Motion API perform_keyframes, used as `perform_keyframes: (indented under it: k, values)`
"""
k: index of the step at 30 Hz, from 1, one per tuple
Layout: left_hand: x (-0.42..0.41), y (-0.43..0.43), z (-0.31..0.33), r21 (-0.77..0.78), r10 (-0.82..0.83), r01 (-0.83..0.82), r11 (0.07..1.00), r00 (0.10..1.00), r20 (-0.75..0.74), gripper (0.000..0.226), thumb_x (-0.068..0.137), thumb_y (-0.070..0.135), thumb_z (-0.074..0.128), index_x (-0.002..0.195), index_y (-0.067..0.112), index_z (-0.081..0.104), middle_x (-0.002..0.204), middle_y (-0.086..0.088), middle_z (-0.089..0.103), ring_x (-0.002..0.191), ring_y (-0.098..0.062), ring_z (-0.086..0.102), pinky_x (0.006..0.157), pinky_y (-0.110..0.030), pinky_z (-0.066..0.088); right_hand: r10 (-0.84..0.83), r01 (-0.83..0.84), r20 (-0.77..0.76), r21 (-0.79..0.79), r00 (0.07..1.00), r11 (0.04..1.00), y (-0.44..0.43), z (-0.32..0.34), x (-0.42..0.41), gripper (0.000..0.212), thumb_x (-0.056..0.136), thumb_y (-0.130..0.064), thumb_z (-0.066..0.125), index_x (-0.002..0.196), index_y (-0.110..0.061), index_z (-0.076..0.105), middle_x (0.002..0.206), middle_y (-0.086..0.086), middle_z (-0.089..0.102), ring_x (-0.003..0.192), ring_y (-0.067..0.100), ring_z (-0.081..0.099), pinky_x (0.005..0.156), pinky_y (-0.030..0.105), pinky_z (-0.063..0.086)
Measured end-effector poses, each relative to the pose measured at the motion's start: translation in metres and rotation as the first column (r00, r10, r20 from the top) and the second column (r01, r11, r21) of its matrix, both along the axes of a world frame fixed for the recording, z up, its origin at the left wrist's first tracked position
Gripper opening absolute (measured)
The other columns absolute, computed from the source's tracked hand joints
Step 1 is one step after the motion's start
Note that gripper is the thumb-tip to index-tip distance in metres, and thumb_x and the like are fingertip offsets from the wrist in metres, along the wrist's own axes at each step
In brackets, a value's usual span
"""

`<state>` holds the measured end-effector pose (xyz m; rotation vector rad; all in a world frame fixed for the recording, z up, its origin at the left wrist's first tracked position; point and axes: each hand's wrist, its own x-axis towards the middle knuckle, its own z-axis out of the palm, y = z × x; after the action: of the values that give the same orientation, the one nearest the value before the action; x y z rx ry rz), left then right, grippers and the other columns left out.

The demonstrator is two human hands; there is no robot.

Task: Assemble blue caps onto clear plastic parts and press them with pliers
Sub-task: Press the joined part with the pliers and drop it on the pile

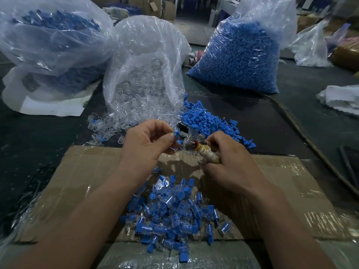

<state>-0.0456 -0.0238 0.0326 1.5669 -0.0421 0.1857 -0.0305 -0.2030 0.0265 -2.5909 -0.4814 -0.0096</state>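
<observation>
just now the left hand [149, 140] pinches a blue cap [176, 131] on a clear part, upright, just left of the pliers [189, 143], whose wrapped handle the right hand [229, 154] grips, both above the tabletop [291, 105].

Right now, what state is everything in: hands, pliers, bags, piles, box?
Left hand, pinching a cap.
Right hand, gripping the pliers' wrapped handles.
Pliers, held; whether the jaws are open can't be told.
Clear-parts bag, on its side, mouth open, spilling.
Cap bag, upright, full.
Loose caps, heaped by the spill.
Finished pile, heaped on the box.
Box, shut, taped.
</observation>
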Motion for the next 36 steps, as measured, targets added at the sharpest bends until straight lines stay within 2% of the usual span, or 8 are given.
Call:
perform_keyframes:
  k: [4, 11, 19, 24, 29, 33, 36]
  values:
    - [0.0000, 0.0001, -0.0003, 0.032, 0.004, -0.005, 0.999, 1.000, 0.009, 0.017, 0.081, -0.005, 0.059, 0.074, 0.010, 0.060, 0.064, -0.003, 0.064, 0.055, -0.005, 0.062, 0.055, -0.015, 0.051, 0.004, -0.003, 0.013, -0.017, 1.000, 1.000, -0.0006, 0.0007, 0.0001, 0.026, 0.077, -0.023, 0.065, 0.089, -0.027, 0.042, 0.083, -0.014, 0.044, 0.075, 0.001, 0.041, 0.058, 0.020, 0.029]
    - [-0.0023, -0.0012, 0.0008, 0.097, 0.009, -0.012, 0.995, 0.999, 0.031, 0.019, 0.081, -0.007, 0.058, 0.074, 0.011, 0.059, 0.063, -0.002, 0.063, 0.055, -0.004, 0.061, 0.056, -0.015, 0.052, 0.054, -0.053, 0.003, -0.070, 0.999, 0.996, 0.0001, 0.0042, -0.0001, 0.025, 0.079, -0.022, 0.061, 0.085, -0.032, 0.039, 0.077, -0.019, 0.039, 0.071, -0.005, 0.035, 0.061, 0.015, 0.025]
    - [-0.0042, -0.0043, -0.0006, 0.159, 0.048, -0.062, 0.985, 0.995, 0.086, 0.024, 0.082, -0.007, 0.058, 0.073, 0.015, 0.057, 0.063, 0.002, 0.061, 0.055, 0.000, 0.060, 0.055, -0.010, 0.049, 0.019, -0.019, 0.014, 0.010, 1.000, 1.000, 0.0023, 0.0060, -0.0009, 0.032, 0.071, -0.016, 0.066, 0.068, -0.033, 0.040, 0.071, -0.013, 0.049, 0.069, 0.006, 0.046, 0.059, 0.026, 0.035]
    - [-0.0050, -0.0037, -0.0017, 0.189, 0.046, -0.064, 0.980, 0.994, 0.097, 0.024, 0.082, -0.007, 0.058, 0.073, 0.016, 0.057, 0.064, 0.001, 0.061, 0.054, 0.001, 0.059, 0.055, -0.009, 0.047, 0.019, -0.019, -0.001, 0.008, 1.000, 1.000, 0.0027, 0.0055, -0.0010, 0.031, 0.073, -0.015, 0.067, 0.068, -0.032, 0.041, 0.071, -0.013, 0.051, 0.070, 0.006, 0.047, 0.061, 0.027, 0.036]
    - [-0.0060, -0.0036, -0.0014, 0.208, 0.052, -0.073, 0.975, 0.994, 0.101, 0.024, 0.082, -0.007, 0.058, 0.072, 0.015, 0.057, 0.064, 0.000, 0.060, 0.054, 0.002, 0.059, 0.054, -0.008, 0.047, 0.019, -0.019, -0.004, 0.010, 1.000, 1.000, 0.0025, 0.0059, -0.0016, 0.018, 0.073, -0.015, 0.066, 0.077, -0.026, 0.052, 0.072, -0.011, 0.054, 0.070, 0.008, 0.049, 0.063, 0.029, 0.040]
    - [-0.0056, -0.0020, -0.0016, 0.197, 0.073, -0.093, 0.976, 0.992, 0.106, 0.024, 0.082, -0.006, 0.059, 0.072, 0.016, 0.058, 0.063, 0.003, 0.061, 0.054, 0.002, 0.060, 0.054, -0.008, 0.047, 0.027, -0.027, 0.037, 0.002, 0.999, 1.000, 0.0051, 0.0028, -0.0014, 0.026, 0.074, -0.016, 0.066, 0.075, -0.031, 0.045, 0.070, -0.016, 0.047, 0.067, 0.000, 0.042, 0.058, 0.020, 0.031]
    - [-0.0043, 0.0002, -0.0023, 0.201, 0.078, -0.096, 0.975, 0.992, 0.097, 0.024, 0.081, -0.004, 0.060, 0.071, 0.017, 0.058, 0.061, 0.004, 0.062, 0.054, 0.000, 0.060, 0.054, -0.010, 0.048, 0.029, -0.027, 0.059, -0.026, 0.998, 0.999, 0.0038, 0.0001, 0.0009, 0.025, 0.075, -0.019, 0.066, 0.083, -0.031, 0.046, 0.074, -0.018, 0.043, 0.068, -0.003, 0.039, 0.060, 0.015, 0.028]
